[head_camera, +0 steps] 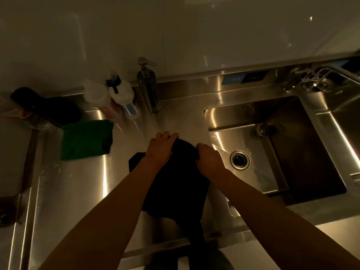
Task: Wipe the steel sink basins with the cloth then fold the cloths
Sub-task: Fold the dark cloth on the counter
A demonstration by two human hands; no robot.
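1. Wiping looks finished, I judge: the sink basin, at the right of the frame, holds no cloth or hand.
2. One cloth seems done: the green cloth lies folded on the surface at centre left.
3. The dark cloth lies spread at centre, just left of the basin. The left hand and right hand each have a grip clamped on its upper edge, fingers curled.
4. Remaining: folding this dark cloth.
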